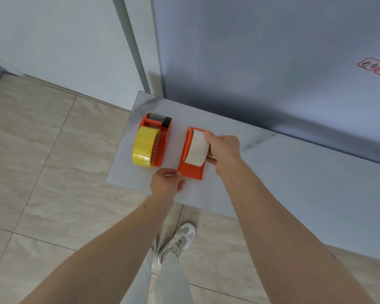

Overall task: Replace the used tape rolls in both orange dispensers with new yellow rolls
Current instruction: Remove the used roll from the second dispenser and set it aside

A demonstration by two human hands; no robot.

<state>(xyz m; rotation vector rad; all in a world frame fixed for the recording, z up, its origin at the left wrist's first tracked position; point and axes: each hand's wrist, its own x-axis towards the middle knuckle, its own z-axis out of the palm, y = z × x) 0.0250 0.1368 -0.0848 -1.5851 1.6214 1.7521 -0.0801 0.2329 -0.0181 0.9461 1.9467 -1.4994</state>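
**Q:** Which roll is in hand, and where does it sit?

**A:** My right hand point(223, 150) is closed around the white roll point(197, 148), thumb at its far edge and fingers curled under its near right side. The roll stands on edge in the right orange dispenser point(190, 170), its axle running left to right across the marble table point(272, 172).

**Q:** And the other hand?

**A:** My left hand point(167, 183) pinches the near left corner of that dispenser's base, apparently to steady it.

**Q:** What does the coming move turn on?

**A:** I judge the roll must leave toward my right, along its axle. The left orange dispenser point(160, 139) already carries a yellow roll point(144, 147).
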